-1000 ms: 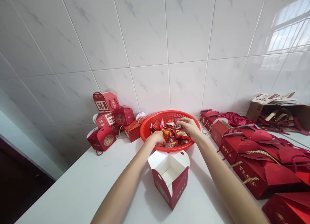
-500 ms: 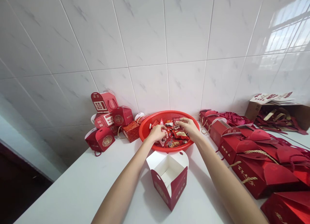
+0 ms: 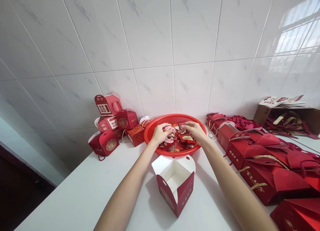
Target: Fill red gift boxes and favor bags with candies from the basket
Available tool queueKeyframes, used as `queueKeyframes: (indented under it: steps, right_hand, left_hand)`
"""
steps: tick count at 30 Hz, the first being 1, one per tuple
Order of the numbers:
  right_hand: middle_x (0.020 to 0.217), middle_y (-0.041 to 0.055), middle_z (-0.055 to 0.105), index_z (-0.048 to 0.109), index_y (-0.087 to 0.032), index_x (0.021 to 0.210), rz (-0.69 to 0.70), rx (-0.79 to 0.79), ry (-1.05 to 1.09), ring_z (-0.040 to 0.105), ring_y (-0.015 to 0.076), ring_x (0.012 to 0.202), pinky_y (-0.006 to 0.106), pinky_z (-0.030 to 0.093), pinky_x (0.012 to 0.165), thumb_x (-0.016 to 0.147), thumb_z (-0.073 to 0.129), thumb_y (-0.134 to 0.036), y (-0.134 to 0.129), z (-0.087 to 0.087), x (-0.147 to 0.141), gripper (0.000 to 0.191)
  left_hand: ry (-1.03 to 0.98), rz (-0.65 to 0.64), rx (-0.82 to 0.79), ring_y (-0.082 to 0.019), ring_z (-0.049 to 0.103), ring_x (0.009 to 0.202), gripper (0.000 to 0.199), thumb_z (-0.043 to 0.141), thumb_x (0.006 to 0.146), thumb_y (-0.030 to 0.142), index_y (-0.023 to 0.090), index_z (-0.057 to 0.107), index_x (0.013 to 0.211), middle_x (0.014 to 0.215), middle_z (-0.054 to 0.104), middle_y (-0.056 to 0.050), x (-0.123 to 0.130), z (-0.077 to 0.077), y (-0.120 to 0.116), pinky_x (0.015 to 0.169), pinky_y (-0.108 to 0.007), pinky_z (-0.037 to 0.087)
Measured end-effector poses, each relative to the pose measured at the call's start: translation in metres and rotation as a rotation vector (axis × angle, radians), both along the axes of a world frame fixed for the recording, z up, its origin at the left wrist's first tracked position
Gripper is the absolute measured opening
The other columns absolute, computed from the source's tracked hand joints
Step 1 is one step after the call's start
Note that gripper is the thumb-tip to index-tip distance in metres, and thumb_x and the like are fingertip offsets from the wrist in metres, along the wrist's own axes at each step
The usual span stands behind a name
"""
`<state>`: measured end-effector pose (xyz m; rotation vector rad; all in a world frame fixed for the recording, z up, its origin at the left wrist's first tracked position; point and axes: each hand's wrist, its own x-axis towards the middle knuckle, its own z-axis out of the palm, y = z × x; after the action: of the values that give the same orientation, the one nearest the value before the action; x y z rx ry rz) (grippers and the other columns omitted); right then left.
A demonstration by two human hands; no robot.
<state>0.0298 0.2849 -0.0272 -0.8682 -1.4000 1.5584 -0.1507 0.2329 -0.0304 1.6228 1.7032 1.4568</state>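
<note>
Both my hands are over a red plastic basket (image 3: 147,137) that holds several wrapped candies (image 3: 178,146). My left hand (image 3: 160,134) is closed on a pink and white patterned candy packet (image 3: 170,135) on the basket's left side. On the right side, my right hand (image 3: 195,130) pinches a dark red candy packet (image 3: 183,127). In front of the basket an open red gift box (image 3: 185,194) stands upright with its flaps spread; its white inside shows nothing in it.
Closed red gift boxes (image 3: 104,143) are stacked at the left by the tiled wall (image 3: 152,87). Rows of similar boxes (image 3: 272,181) line the right side of the white table (image 3: 100,191). A cardboard box (image 3: 261,116) with ribbons stands at the far right.
My left hand has turned and shifted slightly, and the pink and white packet now faces up more fully. My right hand stays nearly still with its packet.
</note>
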Motion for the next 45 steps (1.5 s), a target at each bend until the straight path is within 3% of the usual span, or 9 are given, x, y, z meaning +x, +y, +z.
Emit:
queueKeyframes:
  steps: [9, 24, 45]
  right_hand:
    - [0.091, 0.0039, 0.071, 0.064, -0.019, 0.084, 0.002, -0.014, -0.001, 0.067, 0.0146, 0.061, 0.023, 0.055, 0.044, 0.07, 0.076, -0.028, 0.0022, -0.0025, -0.0006, 0.02]
    - [0.088, 0.0036, 0.07, 0.064, -0.018, 0.081, 0.005, 0.001, 0.002, 0.067, 0.0142, 0.061, 0.022, 0.054, 0.043, 0.074, 0.072, -0.023, 0.0006, -0.0008, -0.0008, 0.012]
    - [0.093, 0.004, 0.072, 0.065, -0.018, 0.083, 0.014, 0.004, -0.004, 0.068, 0.0137, 0.062, 0.022, 0.055, 0.045, 0.073, 0.073, -0.026, 0.0017, -0.0027, -0.0012, 0.015]
  left_hand:
    - [-0.027, 0.03, 0.009, -0.019, 0.069, 0.076, 0.02, 0.064, 0.067, 0.007, 0.017, 0.072, 0.083, 0.079, 0.074, -0.002, 0.0037, 0.0029, -0.0026, 0.072, -0.028, 0.057]
    - [-0.039, 0.04, 0.0, -0.019, 0.068, 0.078, 0.019, 0.064, 0.068, 0.006, 0.017, 0.072, 0.081, 0.081, 0.074, -0.002, 0.0043, 0.0043, -0.0035, 0.072, -0.027, 0.055]
    - [-0.169, 0.011, -0.034, -0.014, 0.064, 0.058, 0.015, 0.065, 0.068, 0.003, 0.016, 0.066, 0.076, 0.072, 0.069, 0.001, 0.006, 0.0056, -0.0045, 0.058, -0.023, 0.051]
